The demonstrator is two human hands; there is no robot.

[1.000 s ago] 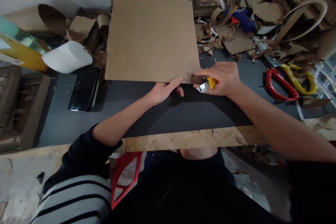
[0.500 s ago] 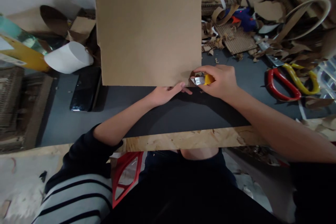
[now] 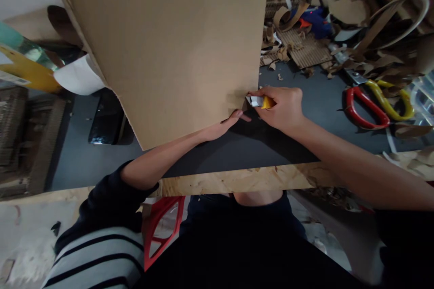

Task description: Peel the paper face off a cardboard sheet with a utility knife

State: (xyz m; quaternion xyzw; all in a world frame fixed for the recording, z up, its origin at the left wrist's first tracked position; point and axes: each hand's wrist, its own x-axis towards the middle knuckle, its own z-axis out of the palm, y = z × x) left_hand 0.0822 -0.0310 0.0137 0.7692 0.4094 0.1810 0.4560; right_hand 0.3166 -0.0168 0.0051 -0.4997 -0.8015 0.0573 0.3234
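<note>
A large brown cardboard sheet stands tilted over the dark work surface. My left hand grips its lower edge near the right corner, thumb in front and the other fingers mostly hidden behind. In my right hand is a yellow utility knife with a metal tip, held in wrapped fingers. Its tip is at the lower right corner of the sheet, close to my left fingertips. Whether the blade touches the cardboard I cannot tell.
Red-and-yellow-handled scissors lie at the right. Behind them are cardboard scraps and a blue tool. Left of the sheet are a black phone-like object, a white roll and a bottle. The table's wooden edge runs in front.
The cardboard sheet has turned, its lower left corner swinging down toward me over my left forearm. My left hand has tilted with it. My right hand with the knife has barely moved.
</note>
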